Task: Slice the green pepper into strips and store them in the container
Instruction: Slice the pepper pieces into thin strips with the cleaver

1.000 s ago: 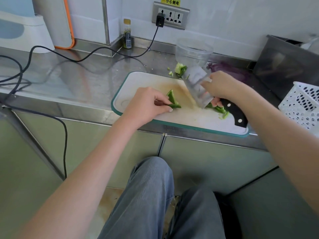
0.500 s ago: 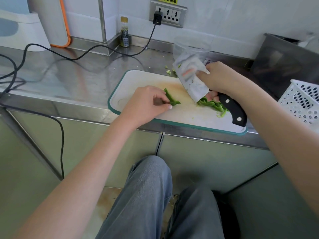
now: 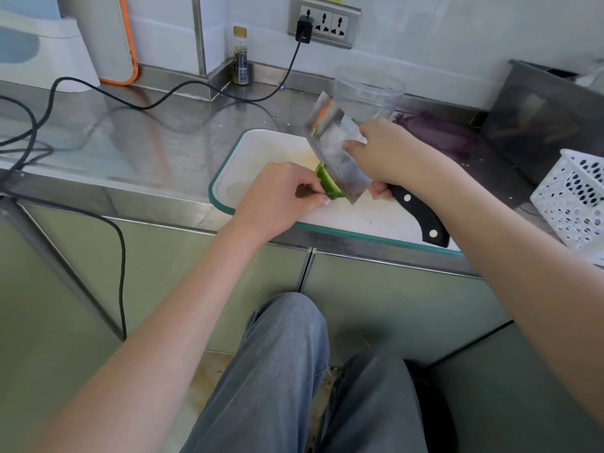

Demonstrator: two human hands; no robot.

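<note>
1. We're mid-slicing here. The left hand (image 3: 277, 194) pins a curved piece of green pepper (image 3: 327, 183) on the cutting board (image 3: 248, 158), fingers curled round it and pinching, toward the board's near edge.

2. The right hand (image 3: 389, 152) is wrapped around the cleaver (image 3: 336, 148) up where the blade meets the black handle, with the forefinger laid on the flat of the blade. The blade stands tilted, its heel corner down at the board just beside the pepper piece, its tip raised toward the board's far edge. A few green bits cling to the steel.

3. The clear container (image 3: 366, 89) stands on the bench just past the board's far edge, behind the blade. It's see-through and partly hidden, so I can't tell what's in it.

4. A little green shows on the board under the right hand, likely cut strips, but mostly hidden.

5. My guess at the next move: bring the edge down through the held piece for another strip, keeping the left fingertips tucked back since they're right beside the blade. Storing comes after.
</note>
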